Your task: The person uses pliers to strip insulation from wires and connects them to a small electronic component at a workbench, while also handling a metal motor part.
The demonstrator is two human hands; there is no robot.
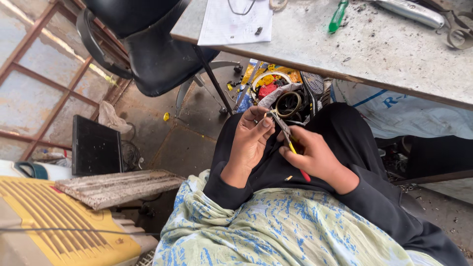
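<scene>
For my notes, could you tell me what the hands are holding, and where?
Right hand grips yellow-and-red-handled pliers by the handles; left hand pinches something small, unidentifiable, at their tip.

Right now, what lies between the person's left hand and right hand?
In the head view, a thin metal tool with yellow and red handle lies between the left hand and right hand; both hands grip it.

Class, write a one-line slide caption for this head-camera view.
Seated by a grey table, left hand pinches a small part while right hand works pliers on it.
</scene>
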